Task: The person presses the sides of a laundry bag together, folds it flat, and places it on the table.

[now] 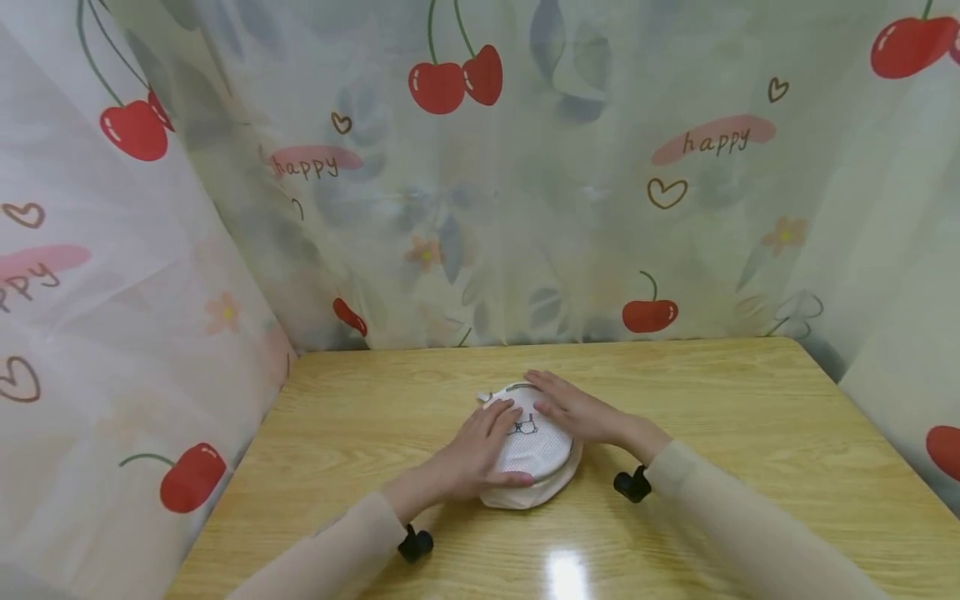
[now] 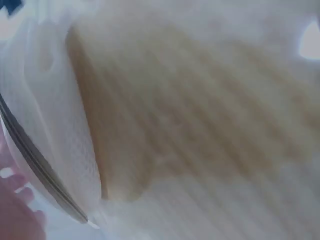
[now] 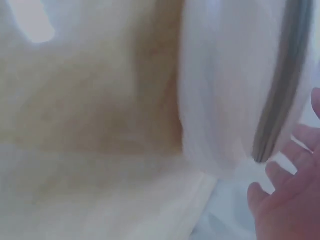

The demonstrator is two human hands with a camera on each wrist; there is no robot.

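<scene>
A round white mesh zip pouch [image 1: 542,454] with a small line drawing on its lid lies on the table in the head view. My left hand [image 1: 474,450] rests on its left side, fingers laid over the top and thumb stretched along the front. From the right, my right hand [image 1: 585,413] touches the lid's far right edge with extended fingers. A grey zipper [image 2: 37,162] runs around the pouch's side in the left wrist view, with part of the left hand [image 2: 15,212] beside it. The right wrist view shows spread fingers [image 3: 300,155] beside the zipper end.
The pouch sits near the middle of a wood-grain table [image 1: 360,400]. A curtain [image 1: 495,208] printed with cherries and hearts hangs behind the table's back edge and along both sides. A black wrist device [image 1: 416,544] hangs under the left sleeve, another black device [image 1: 632,485] by the right cuff.
</scene>
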